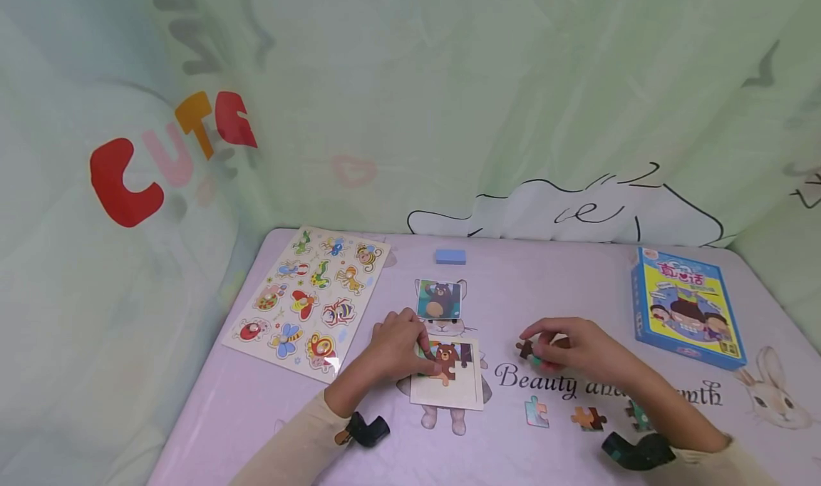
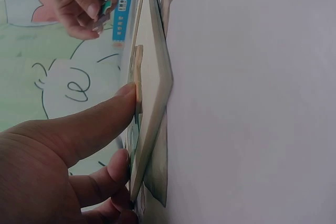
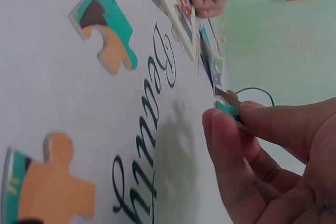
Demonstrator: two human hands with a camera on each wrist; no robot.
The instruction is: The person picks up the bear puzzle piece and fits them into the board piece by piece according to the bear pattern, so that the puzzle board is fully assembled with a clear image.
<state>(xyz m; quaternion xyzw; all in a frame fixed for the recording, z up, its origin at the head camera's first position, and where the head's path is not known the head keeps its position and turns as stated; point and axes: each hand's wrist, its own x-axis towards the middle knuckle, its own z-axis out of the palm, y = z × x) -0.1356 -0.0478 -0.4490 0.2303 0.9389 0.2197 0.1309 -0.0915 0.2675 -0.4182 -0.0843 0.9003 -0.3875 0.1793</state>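
A pale puzzle board [image 1: 463, 393] with a partly built brown bear lies at the table's middle. My left hand [image 1: 399, 345] rests on its left part, and a straight finger [image 2: 100, 116] presses a bear piece [image 2: 138, 77] into the board [image 2: 157, 85]. To the right, my right hand [image 1: 567, 349] pinches a dark brown and teal puzzle piece [image 1: 526, 348] just above the table. In the right wrist view the fingertips [image 3: 223, 129] hold that piece [image 3: 229, 104] by its edge.
Loose pieces [image 1: 536, 411] [image 1: 589, 419] lie in front of the right hand, another [image 1: 638, 415] beside the forearm. A bear picture card [image 1: 439, 299] sits behind the board. An insect peg board [image 1: 309, 301] is at left, a blue box [image 1: 689, 306] at right, a blue block [image 1: 450, 256] at back.
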